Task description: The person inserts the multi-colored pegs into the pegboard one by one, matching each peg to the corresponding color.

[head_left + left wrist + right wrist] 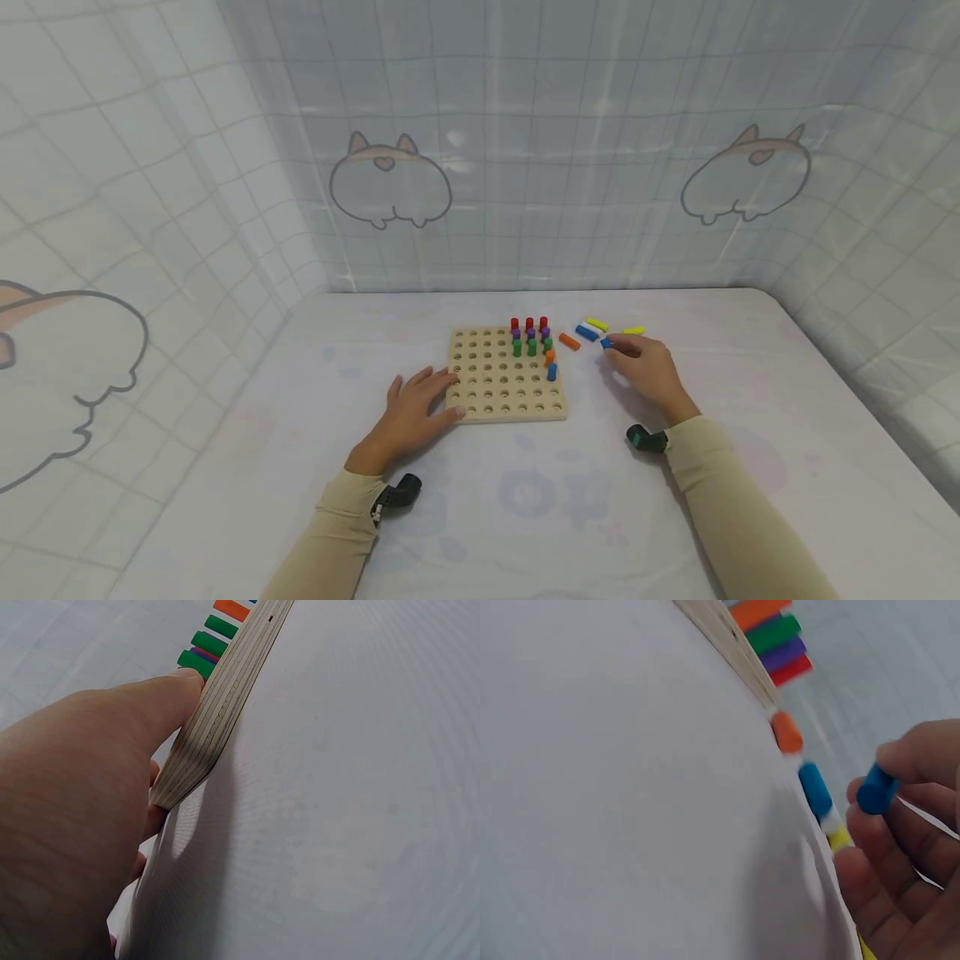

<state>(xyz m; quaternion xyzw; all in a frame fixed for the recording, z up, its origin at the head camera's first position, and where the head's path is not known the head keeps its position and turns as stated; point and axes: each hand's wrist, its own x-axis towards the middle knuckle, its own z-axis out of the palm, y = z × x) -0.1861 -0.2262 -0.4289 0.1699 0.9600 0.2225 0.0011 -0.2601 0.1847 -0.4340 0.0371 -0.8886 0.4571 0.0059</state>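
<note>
A square wooden pegboard [497, 417] lies on the table with rows of holes. In its back right part stand three red, three purple and three green pegs [532, 347], and nearer along the right edge an orange peg [550, 358] and a blue peg [552, 372]. My left hand [411, 421] rests on the board's left side, fingers spread and thumb at the front left corner. To the right of the board, my right hand [647, 373] pinches another blue peg [876, 793] between thumb and fingers, just above the table.
Behind and left of my right hand lie a loose orange peg [570, 342], a blue peg [587, 333], white pegs [592, 328] and two yellow pegs [633, 331]. A patterned curtain [525, 208] hangs behind the table.
</note>
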